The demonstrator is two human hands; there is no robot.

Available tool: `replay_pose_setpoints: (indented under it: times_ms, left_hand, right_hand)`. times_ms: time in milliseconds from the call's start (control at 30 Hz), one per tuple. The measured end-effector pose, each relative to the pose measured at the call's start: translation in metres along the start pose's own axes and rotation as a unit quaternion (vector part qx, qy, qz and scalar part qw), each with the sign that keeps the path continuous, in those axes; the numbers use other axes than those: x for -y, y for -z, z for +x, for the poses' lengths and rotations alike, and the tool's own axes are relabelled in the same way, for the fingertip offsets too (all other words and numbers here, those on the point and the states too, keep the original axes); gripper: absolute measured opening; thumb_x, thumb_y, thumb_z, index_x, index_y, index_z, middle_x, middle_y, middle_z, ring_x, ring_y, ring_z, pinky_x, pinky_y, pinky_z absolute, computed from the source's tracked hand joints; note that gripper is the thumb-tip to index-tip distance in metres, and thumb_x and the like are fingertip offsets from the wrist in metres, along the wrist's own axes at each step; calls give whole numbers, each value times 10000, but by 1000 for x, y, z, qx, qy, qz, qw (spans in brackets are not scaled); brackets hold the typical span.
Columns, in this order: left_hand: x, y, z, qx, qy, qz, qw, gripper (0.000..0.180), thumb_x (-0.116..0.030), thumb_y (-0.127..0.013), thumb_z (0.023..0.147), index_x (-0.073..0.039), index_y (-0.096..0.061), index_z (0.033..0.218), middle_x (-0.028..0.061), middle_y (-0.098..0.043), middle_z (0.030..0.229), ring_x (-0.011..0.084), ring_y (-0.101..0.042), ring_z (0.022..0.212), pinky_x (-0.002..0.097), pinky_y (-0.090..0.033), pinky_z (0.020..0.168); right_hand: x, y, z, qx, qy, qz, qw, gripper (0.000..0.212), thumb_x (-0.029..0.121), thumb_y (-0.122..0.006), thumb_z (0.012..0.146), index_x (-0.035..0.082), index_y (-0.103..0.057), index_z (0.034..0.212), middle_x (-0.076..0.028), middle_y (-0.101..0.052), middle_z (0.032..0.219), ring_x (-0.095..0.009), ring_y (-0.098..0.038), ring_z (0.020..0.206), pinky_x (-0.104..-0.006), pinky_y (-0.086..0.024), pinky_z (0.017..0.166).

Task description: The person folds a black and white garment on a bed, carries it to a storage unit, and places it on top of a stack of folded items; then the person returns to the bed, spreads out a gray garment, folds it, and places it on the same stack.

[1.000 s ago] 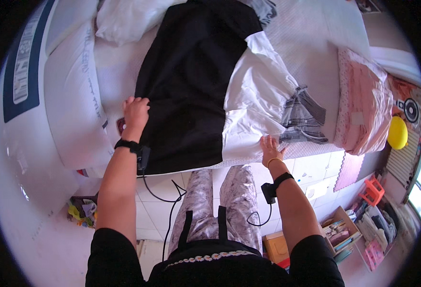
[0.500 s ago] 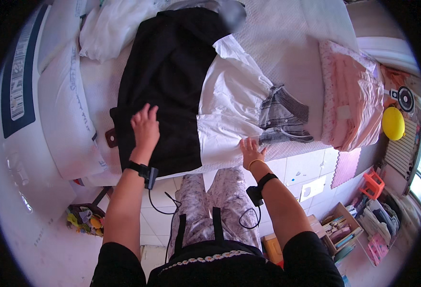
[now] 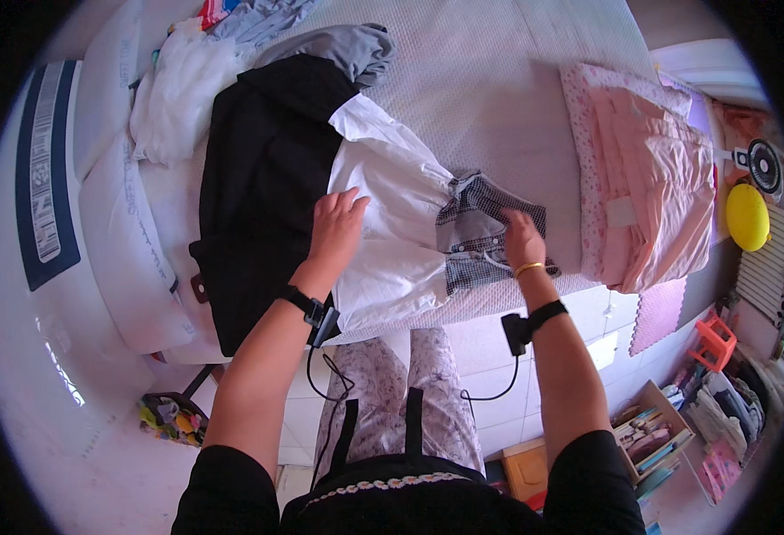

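Note:
A white garment [image 3: 390, 232] lies spread on the bed, joined on its right to a small black-and-white checked top part [image 3: 476, 217] with buttons. Left of it stretches a wide piece of black cloth [image 3: 262, 187]; I cannot tell whether the two are sewn together. My left hand [image 3: 336, 227] is open, palm down, fingers slightly apart where black meets white. Over the right end of the checked part is my right hand [image 3: 524, 239], its fingers loosely bent and apart on the cloth, gripping no visible fold.
Pink folded cloth [image 3: 646, 178] is stacked at the bed's right. Grey cloth [image 3: 338, 49] and a white bundle [image 3: 182, 102] lie at the far left. Beyond the stack are a yellow balloon-like object [image 3: 747, 218] and small fan [image 3: 763, 166]. An orange stool [image 3: 714, 341] and open box [image 3: 655, 428] stand at lower right.
My left hand has moved right, from the middle of the black cloth to the white border. My right hand has gone from the white part's near edge to the checked part.

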State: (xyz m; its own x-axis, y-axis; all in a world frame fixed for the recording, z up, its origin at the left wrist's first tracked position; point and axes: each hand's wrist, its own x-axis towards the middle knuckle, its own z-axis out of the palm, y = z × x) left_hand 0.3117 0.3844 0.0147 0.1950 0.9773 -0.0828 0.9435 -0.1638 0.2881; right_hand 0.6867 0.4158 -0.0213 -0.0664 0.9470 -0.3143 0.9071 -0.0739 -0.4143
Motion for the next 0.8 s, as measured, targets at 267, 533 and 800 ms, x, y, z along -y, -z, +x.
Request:
replay_pose_setpoints:
  times_ms: [267, 533, 800]
  left_hand:
    - [-37, -8, 97, -40, -77, 69, 994, 564, -28, -544, 890, -231, -517, 1416, 102, -411, 1492, 282, -477, 1249, 462, -372, 1069]
    - [-14, -19, 140, -5, -56, 176, 983, 165, -165, -542, 906, -124, -698, 938, 75, -555, 1403, 228, -445, 1357, 553, -232, 1167]
    - [16, 15, 122, -5, -24, 149, 989, 72, -133, -575, 892, -127, -613, 953, 58, -623, 923, 276, -620, 943, 443, -463, 904]
  right_hand:
    - [-34, 13, 53, 32, -59, -47, 997, 650, 80, -665, 860, 194, -413, 1448, -160, -493, 1401, -400, -578, 1205, -470, -528, 974]
    - [-92, 0, 66, 8, -31, 13, 999, 241, 49, -616, 858, 105, -627, 1092, -190, -619, 1115, -415, -632, 1014, -492, -527, 847]
    - [-109, 50, 91, -91, -37, -57, 994, 232, -4, -555, 835, 72, -590, 1052, -204, -581, 1115, -452, -602, 1001, -501, -522, 828]
